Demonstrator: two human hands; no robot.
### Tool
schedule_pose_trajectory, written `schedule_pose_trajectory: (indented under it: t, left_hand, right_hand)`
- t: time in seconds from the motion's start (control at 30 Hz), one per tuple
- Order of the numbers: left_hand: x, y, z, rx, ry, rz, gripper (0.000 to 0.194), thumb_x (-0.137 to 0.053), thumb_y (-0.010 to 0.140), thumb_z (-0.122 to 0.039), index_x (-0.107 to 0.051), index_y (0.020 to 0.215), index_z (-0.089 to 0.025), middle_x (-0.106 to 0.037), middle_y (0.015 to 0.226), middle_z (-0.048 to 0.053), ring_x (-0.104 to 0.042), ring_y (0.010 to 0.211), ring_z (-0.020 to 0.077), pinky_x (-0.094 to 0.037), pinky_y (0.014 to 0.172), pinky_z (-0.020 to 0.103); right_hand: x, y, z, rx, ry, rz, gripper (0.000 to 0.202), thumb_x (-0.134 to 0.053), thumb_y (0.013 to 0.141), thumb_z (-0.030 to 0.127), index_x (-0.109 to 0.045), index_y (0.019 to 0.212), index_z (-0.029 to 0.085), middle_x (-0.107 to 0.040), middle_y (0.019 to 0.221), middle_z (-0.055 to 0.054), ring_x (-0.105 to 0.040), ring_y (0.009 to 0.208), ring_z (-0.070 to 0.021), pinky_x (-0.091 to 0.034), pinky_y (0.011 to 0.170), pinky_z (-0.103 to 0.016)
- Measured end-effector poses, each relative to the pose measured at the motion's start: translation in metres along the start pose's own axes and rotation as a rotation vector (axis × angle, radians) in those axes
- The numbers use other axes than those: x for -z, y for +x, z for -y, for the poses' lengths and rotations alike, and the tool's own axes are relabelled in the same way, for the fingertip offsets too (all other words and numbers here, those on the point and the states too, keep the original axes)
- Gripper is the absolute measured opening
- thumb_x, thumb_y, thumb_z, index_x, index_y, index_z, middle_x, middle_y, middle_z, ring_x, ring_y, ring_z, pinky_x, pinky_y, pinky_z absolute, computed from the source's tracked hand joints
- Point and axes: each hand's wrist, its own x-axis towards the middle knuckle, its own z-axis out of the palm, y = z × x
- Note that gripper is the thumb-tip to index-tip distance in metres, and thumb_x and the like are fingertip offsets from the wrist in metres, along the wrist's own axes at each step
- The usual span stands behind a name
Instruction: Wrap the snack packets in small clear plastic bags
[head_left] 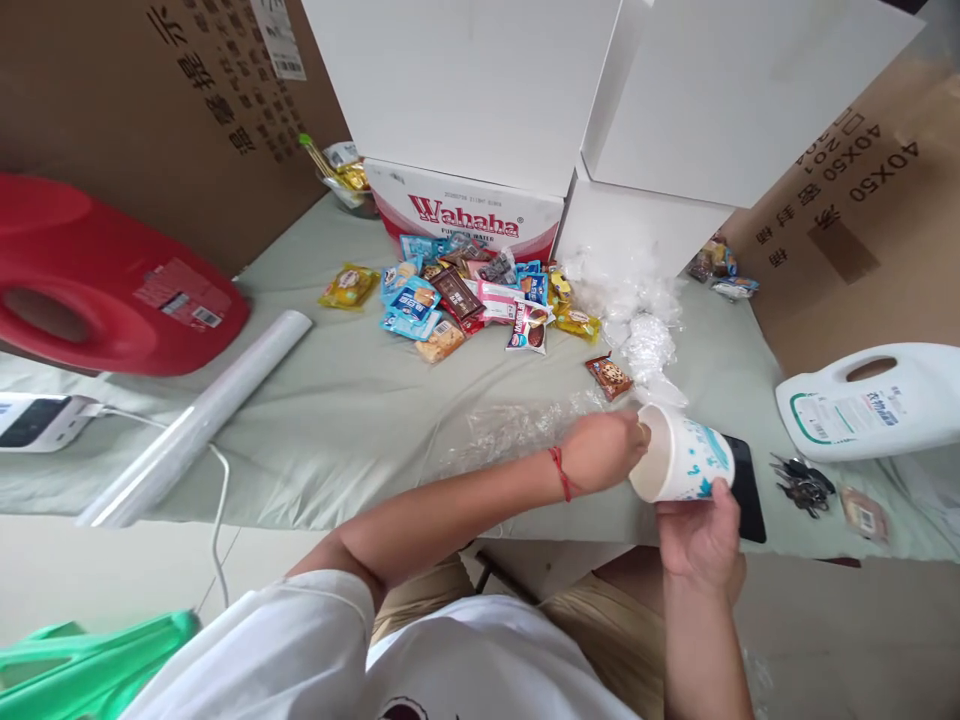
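A white paper cup (688, 462) with blue print is tilted on its side, its mouth facing left. My right hand (697, 535) grips it from below, with the thumb on its outer wall. At the cup's mouth is my left hand (604, 448), its fingers curled closed; whatever they pinch is hidden. A red string bracelet (560, 474) circles the left wrist. Just beyond the hands lies a brown cookie packet (610, 376), beside crumpled clear plastic wrappers (649, 345). A black phone (746, 490) lies partly behind the cup.
Several wrapped snacks (457, 295) are heaped before a Wahaha box (465, 205). At left are a plastic-wrap roll (202, 415), a red jug (112, 280) and a power strip (45, 422). A white detergent bottle (877, 400), keys (802, 487) and a small packet (864, 514) lie right.
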Motion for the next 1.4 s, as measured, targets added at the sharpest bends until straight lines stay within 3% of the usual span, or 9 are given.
schedule_pose_trajectory:
  t: [0.17, 0.33, 0.5, 0.67, 0.87, 0.97, 1.07, 1.2, 1.4]
  left_hand:
    - [0.022, 0.023, 0.014, 0.171, -0.087, -0.158, 0.021, -0.055, 0.095, -0.026, -0.07, 0.106, -0.017, -0.07, 0.111, 0.01, -0.069, 0.097, 0.022, -0.055, 0.088, 0.034]
    - [-0.016, 0.018, 0.009, 0.1, -0.051, 0.142, 0.096, -0.074, 0.076, -0.068, -0.039, 0.153, -0.022, -0.059, 0.138, 0.015, -0.068, 0.111, 0.0306, -0.057, 0.089, 0.04]
    - [-0.035, 0.0, -0.005, 0.098, 0.145, 0.112, 0.03, -0.048, 0.1, -0.034, -0.067, 0.117, -0.019, -0.07, 0.109, 0.011, -0.065, 0.108, 0.0281, -0.056, 0.087, 0.039]
    - [-0.014, 0.023, 0.006, 0.098, 0.151, 0.055, 0.019, -0.06, 0.088, -0.032, -0.073, 0.092, -0.019, -0.064, 0.12, 0.013, -0.055, 0.121, 0.0345, -0.055, 0.092, 0.045]
    - [-0.031, 0.06, 0.01, -0.07, 0.241, 0.07, 0.09, -0.073, 0.071, -0.016, -0.04, 0.155, -0.023, -0.024, 0.168, 0.018, -0.033, 0.147, 0.0432, -0.039, 0.112, 0.06]
    - [-0.052, 0.066, 0.005, -0.267, 0.315, 0.187, 0.094, -0.075, 0.073, -0.026, -0.036, 0.158, -0.035, -0.015, 0.173, 0.008, -0.014, 0.155, 0.0478, -0.024, 0.114, 0.074]
    - [-0.07, 0.073, 0.009, -0.262, 0.358, 0.296, 0.067, -0.07, 0.084, -0.037, -0.053, 0.148, -0.029, -0.042, 0.161, 0.012, -0.028, 0.148, 0.0488, -0.034, 0.109, 0.07]
    - [-0.072, 0.085, 0.015, -0.262, 0.348, 0.289, 0.047, -0.051, 0.094, -0.02, -0.061, 0.14, -0.027, -0.06, 0.137, 0.015, -0.057, 0.122, 0.0388, -0.05, 0.094, 0.052]
    - [-0.058, 0.134, 0.001, -0.238, 0.152, 0.324, 0.092, -0.065, 0.082, -0.027, -0.023, 0.164, -0.025, -0.029, 0.165, 0.019, -0.061, 0.123, 0.0373, -0.053, 0.094, 0.046]
  right_hand:
    - [0.019, 0.003, 0.024, 0.088, 0.068, -0.016, 0.047, -0.064, 0.087, 0.04, -0.067, 0.132, 0.027, -0.062, 0.145, -0.003, -0.052, 0.14, -0.0274, -0.052, 0.107, -0.054]
    - [0.02, 0.006, 0.018, 0.036, 0.107, 0.017, 0.046, -0.063, 0.087, 0.038, -0.066, 0.132, 0.026, -0.061, 0.145, -0.005, -0.052, 0.14, -0.0301, -0.054, 0.103, -0.058]
    - [0.02, 0.007, 0.01, 0.077, 0.058, -0.044, 0.044, -0.066, 0.085, 0.037, -0.069, 0.127, 0.027, -0.062, 0.145, -0.004, -0.051, 0.141, -0.0283, -0.053, 0.105, -0.053]
    - [0.037, 0.02, 0.026, 0.219, 0.068, -0.066, 0.051, -0.062, 0.083, 0.038, -0.066, 0.132, 0.028, -0.058, 0.148, -0.002, -0.05, 0.142, -0.028, -0.055, 0.103, -0.052]
    - [0.051, 0.026, 0.031, 0.231, 0.056, -0.107, 0.054, -0.062, 0.082, 0.038, -0.065, 0.135, 0.029, -0.059, 0.147, -0.001, -0.05, 0.142, -0.028, -0.054, 0.104, -0.055]
    - [0.053, 0.026, 0.03, 0.229, 0.041, -0.099, 0.057, -0.059, 0.084, 0.04, -0.063, 0.139, 0.027, -0.058, 0.149, -0.003, -0.049, 0.143, -0.0277, -0.053, 0.107, -0.054]
    - [0.051, 0.029, 0.033, 0.246, -0.009, -0.084, 0.056, -0.057, 0.085, 0.038, -0.062, 0.14, 0.027, -0.057, 0.15, -0.003, -0.047, 0.145, -0.0285, -0.051, 0.109, -0.056]
    - [0.044, 0.032, 0.042, 0.312, -0.078, -0.052, 0.054, -0.052, 0.088, 0.036, -0.063, 0.14, 0.028, -0.055, 0.152, -0.001, -0.044, 0.148, -0.0277, -0.049, 0.112, -0.055]
    - [0.038, 0.032, 0.05, 0.33, -0.075, -0.127, 0.05, -0.06, 0.082, 0.04, -0.068, 0.131, 0.035, -0.06, 0.146, 0.003, -0.047, 0.145, -0.0285, -0.048, 0.112, -0.053]
